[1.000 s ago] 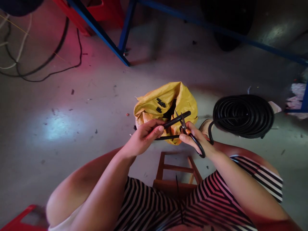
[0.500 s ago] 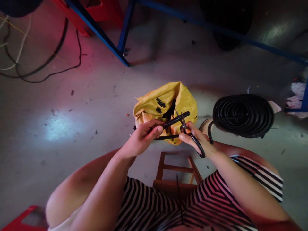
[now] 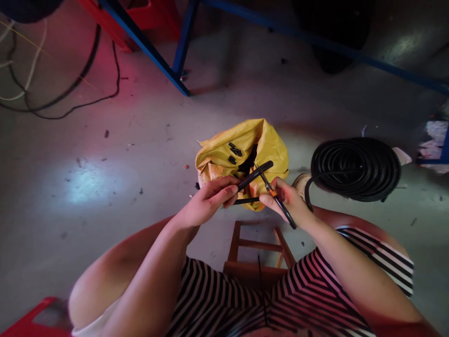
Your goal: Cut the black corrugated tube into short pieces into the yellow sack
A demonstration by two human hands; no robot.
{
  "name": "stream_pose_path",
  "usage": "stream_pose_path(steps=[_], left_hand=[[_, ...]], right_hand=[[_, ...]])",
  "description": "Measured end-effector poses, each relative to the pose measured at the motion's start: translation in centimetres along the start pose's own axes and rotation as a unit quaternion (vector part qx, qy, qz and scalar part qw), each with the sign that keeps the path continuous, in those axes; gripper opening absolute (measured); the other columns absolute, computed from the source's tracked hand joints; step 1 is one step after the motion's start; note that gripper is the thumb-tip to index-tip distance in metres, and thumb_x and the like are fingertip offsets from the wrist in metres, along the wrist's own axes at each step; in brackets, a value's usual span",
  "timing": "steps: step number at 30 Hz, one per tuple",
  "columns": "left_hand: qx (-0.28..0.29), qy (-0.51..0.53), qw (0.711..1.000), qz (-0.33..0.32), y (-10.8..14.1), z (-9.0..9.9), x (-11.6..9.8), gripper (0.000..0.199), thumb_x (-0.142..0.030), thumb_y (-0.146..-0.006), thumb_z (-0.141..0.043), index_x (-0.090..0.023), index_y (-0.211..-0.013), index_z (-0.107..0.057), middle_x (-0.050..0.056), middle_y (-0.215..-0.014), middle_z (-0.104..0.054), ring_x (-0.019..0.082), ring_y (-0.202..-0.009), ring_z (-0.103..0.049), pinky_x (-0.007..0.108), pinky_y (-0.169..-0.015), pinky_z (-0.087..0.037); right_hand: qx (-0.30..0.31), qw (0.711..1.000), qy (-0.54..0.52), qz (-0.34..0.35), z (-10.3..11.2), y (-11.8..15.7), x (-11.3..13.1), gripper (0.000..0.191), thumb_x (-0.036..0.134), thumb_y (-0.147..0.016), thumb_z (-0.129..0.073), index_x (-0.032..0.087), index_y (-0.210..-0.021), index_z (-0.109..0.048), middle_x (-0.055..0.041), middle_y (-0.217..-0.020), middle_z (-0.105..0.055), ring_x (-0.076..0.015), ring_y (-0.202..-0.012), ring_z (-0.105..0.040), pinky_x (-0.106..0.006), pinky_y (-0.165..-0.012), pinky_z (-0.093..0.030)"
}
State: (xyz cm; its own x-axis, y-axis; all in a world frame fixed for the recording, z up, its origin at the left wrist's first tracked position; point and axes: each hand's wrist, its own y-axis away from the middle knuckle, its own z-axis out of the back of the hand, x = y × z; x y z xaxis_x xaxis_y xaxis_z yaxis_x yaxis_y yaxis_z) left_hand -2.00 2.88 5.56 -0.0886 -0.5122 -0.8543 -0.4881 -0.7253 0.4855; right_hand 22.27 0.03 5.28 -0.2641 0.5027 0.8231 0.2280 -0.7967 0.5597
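We count two hands, both busy. Left hand (image 3: 210, 199): grip clamped on one black corrugated tube (image 3: 250, 179), thumb laid along the top, the others curled under. Right hand (image 3: 289, 199): grip clamped on one pair of scissors (image 3: 289, 217), orange at the pivot, black handle slanting down across the palm. Scissor blades cross the tube near its free end; we cannot tell whether they bite in. Tube sits in the air over one yellow bag (image 3: 275, 150), tilted up to the right. A second black length (image 3: 247, 201) runs below it between the hands; we cannot tell if it is the same piece.

Pose: both forearms reach forward from the lower corners and angle inward, hands nearly meeting over the bag, right wrist bent toward the left hand.

On the bag's yellow fold we see a few short black pieces (image 3: 234, 150), too bunched to count exactly. One black coil (image 3: 380, 173) lies on the floor (image 3: 147, 107) to the right, with one strand leading to just beside one shoe (image 3: 300, 185). One wooden stool (image 3: 242, 268) stands between the knees. Two red plastic items: one at upper left (image 3: 157, 21), one at lower left (image 3: 24, 323). One blue metal frame (image 3: 182, 42) crosses the top.
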Motion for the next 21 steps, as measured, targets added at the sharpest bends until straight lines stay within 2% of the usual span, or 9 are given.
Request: stream_pose_path(steps=[3,8,14,18,21], left_hand=[[0.006,0.011,1.000,0.000,-0.2,-0.5,-0.2,0.035,-0.048,-0.098,-0.055,-0.018,-0.081,-0.061,0.004,-0.073,-0.062,0.017,-0.070,-0.055,0.028,-0.063,-0.046],[-0.064,0.023,0.997,-0.043,-0.5,-2.6,0.0,0.035,-0.047,-0.094,-0.067,-0.015,-0.105,-0.063,0.003,-0.078,-0.065,0.015,-0.070,-0.057,0.026,-0.063,-0.046],[-0.129,0.003,0.988,-0.086,-0.7,-3.5,1.0,0.030,-0.044,-0.096,-0.066,-0.015,-0.104,-0.061,0.001,-0.075,-0.062,0.013,-0.069,-0.059,0.025,-0.065,-0.049],[-0.103,-0.057,0.988,-0.097,-0.5,-3.0,0.9,0.022,-0.037,-0.099,-0.061,-0.016,-0.104,-0.064,0.003,-0.081,-0.065,0.014,-0.072,-0.060,0.025,-0.067,-0.050],[-0.072,-0.126,0.984,-0.105,-0.6,-2.7,0.7,0.021,-0.034,-0.099,-0.059,-0.015,-0.104,-0.068,0.006,-0.092,-0.069,0.016,-0.081,-0.063,0.027,-0.074,-0.051]], right_hand=[[-0.009,1.000,0.016,0.013,-0.3,0.0,-0.1,0.051,0.059,-0.078,-0.077,0.024,-0.079,-0.040,0.0061,-0.070,-0.034,-0.0119,-0.064,-0.035,-0.026,-0.057,-0.028],[-0.039,0.995,0.094,0.017,-0.8,0.1,-0.7,0.047,0.054,-0.078,-0.078,0.025,-0.080,-0.041,0.0061,-0.067,-0.043,-0.0130,-0.060,-0.040,-0.026,-0.057,-0.030],[-0.058,0.983,0.176,0.004,-1.1,0.3,-0.3,0.047,0.053,-0.076,-0.078,0.026,-0.082,-0.040,0.0046,-0.065,-0.051,-0.0155,-0.059,-0.047,-0.027,-0.057,-0.032],[-0.035,0.980,0.196,0.006,-1.0,0.3,-0.1,0.047,0.053,-0.077,-0.077,0.026,-0.086,-0.041,0.0046,-0.065,-0.055,-0.0163,-0.058,-0.051,-0.027,-0.056,-0.033],[0.007,0.980,0.200,-0.005,-0.8,0.3,0.0,0.045,0.054,-0.081,-0.074,0.026,-0.098,-0.044,0.0022,-0.075,-0.063,-0.0185,-0.064,-0.060,-0.028,-0.060,-0.039]])
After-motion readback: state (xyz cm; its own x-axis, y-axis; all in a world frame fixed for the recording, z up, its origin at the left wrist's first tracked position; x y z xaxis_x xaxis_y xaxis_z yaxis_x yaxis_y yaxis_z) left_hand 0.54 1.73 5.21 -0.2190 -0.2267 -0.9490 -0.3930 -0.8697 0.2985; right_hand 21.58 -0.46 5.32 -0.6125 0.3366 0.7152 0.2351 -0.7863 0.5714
